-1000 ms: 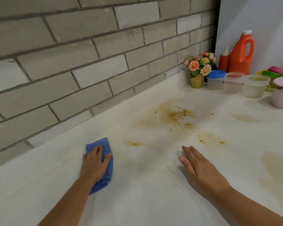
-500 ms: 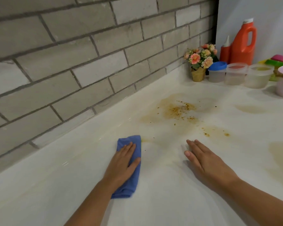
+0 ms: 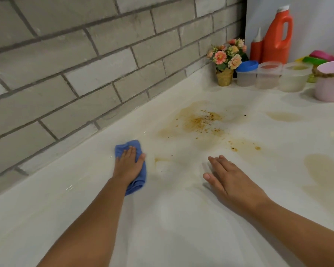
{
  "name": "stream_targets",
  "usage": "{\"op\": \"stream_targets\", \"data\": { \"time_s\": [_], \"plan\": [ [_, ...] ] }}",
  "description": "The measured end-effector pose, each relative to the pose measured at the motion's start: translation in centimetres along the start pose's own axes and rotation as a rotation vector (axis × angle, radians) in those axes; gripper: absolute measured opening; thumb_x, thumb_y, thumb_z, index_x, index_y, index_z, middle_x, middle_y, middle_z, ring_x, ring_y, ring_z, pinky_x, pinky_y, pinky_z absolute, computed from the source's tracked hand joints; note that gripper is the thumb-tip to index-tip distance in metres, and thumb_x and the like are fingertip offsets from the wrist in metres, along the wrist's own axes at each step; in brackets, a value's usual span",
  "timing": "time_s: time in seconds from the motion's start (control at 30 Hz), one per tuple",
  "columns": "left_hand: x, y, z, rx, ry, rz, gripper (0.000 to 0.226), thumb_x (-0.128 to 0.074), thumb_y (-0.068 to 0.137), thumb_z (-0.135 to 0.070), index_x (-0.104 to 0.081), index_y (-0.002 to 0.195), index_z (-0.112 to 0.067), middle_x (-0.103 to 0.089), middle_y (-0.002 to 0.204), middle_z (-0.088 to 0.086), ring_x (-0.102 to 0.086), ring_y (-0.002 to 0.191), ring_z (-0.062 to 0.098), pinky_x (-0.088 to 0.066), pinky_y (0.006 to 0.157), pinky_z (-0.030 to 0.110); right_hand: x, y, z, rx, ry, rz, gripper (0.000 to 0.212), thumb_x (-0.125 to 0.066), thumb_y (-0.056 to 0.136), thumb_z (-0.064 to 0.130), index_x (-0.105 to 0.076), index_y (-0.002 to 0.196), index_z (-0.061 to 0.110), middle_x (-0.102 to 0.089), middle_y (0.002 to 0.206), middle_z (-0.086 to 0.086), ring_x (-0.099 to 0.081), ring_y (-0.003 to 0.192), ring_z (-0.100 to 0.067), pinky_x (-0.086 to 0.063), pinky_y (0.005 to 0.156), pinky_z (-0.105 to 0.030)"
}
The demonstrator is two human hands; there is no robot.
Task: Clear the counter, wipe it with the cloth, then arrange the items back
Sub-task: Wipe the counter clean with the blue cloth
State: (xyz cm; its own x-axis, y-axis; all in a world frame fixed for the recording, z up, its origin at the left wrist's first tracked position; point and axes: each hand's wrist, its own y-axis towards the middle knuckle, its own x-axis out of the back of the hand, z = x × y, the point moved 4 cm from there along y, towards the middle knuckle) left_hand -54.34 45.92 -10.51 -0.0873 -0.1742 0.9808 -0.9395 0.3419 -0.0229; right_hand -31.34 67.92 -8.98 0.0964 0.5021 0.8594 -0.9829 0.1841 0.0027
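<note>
Left hand (image 3: 128, 164) flat, pressing blue cloth (image 3: 141, 176) | right hand (image 3: 228, 179) open, palm on counter (image 3: 172, 228)

A wall of grey brick tiles (image 3: 104, 60) with darker grout is seen at the left. A plain pale wall (image 3: 320, 20) is met at the far corner.

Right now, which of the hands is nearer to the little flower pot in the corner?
Right. The right hand lies flat on the counter, below the flower pot; the left hand presses the blue cloth farther left.
</note>
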Motion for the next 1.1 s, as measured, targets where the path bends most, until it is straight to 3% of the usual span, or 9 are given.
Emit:
{"op": "stream_targets", "data": {
  "time_s": [0.23,0.43,0.57,0.8,0.9,1.1],
  "plan": [
    [-1.4,-9.8,-8.5,-0.194,-0.004,0.074,0.066,-0.021,0.097,-0.052,-0.002,0.15,-0.018,0.003,0.158,-0.009,0.006,0.145,0.007,0.004,0.119,0.034,0.2,-0.3,-0.1,-0.024,0.056,-0.006,0.066,-0.02,0.094,0.055,-0.009,0.15,0.022,-0.012,0.158,0.005,0.001,0.145,-0.005,-0.003,0.114,-0.02],
    [-0.1,-5.6,-2.5,0.106,0.046,0.017,0.067,-0.018,0.097,-0.052,-0.007,0.151,-0.014,-0.004,0.159,0.0,-0.004,0.146,0.016,0.001,0.119,0.044,-0.2,-0.2,-0.5,-0.029,0.13,-0.036,0.069,-0.019,0.091,0.059,-0.009,0.15,0.025,-0.009,0.158,0.01,0.007,0.144,0.0,-0.003,0.114,-0.021],
    [-0.4,-1.9,-4.4,0.203,0.099,0.05,0.068,-0.013,0.097,-0.053,-0.004,0.151,-0.012,0.0,0.159,0.004,-0.001,0.146,0.023,0.003,0.117,0.05,-0.3,0.0,-0.6,-0.027,0.133,-0.044,0.072,-0.017,0.089,0.061,-0.007,0.15,0.025,-0.006,0.158,0.008,0.01,0.143,-0.001,-0.002,0.115,-0.022],
    [-2.0,-10.6,-11.7,-0.131,0.052,0.072,0.063,-0.011,0.097,-0.051,0.0,0.151,-0.02,0.007,0.158,-0.006,0.01,0.145,0.01,0.015,0.114,0.039,0.3,-0.4,-0.3,-0.055,0.16,-0.032,0.065,-0.024,0.095,0.052,-0.008,0.15,0.022,-0.003,0.159,0.003,0.011,0.145,-0.006,0.001,0.116,-0.024],
    [-1.7,-13.3,-9.1,-0.119,0.08,0.036,0.065,-0.004,0.093,-0.056,0.0,0.15,-0.025,0.007,0.158,-0.012,0.01,0.144,0.004,0.016,0.114,0.04,0.3,-0.6,-0.4,-0.07,0.193,-0.031,0.065,-0.023,0.095,0.053,-0.007,0.151,0.024,0.002,0.159,0.005,0.013,0.144,-0.008,0.002,0.115,-0.024],
    [-0.1,-5.0,-2.4,0.082,0.04,-0.007,0.054,-0.018,0.101,-0.038,-0.01,0.15,-0.016,-0.006,0.159,-0.002,-0.007,0.146,0.015,-0.001,0.117,0.045,-0.3,-0.3,-0.9,-0.074,0.203,-0.037,0.07,-0.017,0.091,0.06,-0.004,0.151,0.025,0.004,0.159,0.007,0.017,0.143,-0.004,0.003,0.116,-0.025]
  ]
}}
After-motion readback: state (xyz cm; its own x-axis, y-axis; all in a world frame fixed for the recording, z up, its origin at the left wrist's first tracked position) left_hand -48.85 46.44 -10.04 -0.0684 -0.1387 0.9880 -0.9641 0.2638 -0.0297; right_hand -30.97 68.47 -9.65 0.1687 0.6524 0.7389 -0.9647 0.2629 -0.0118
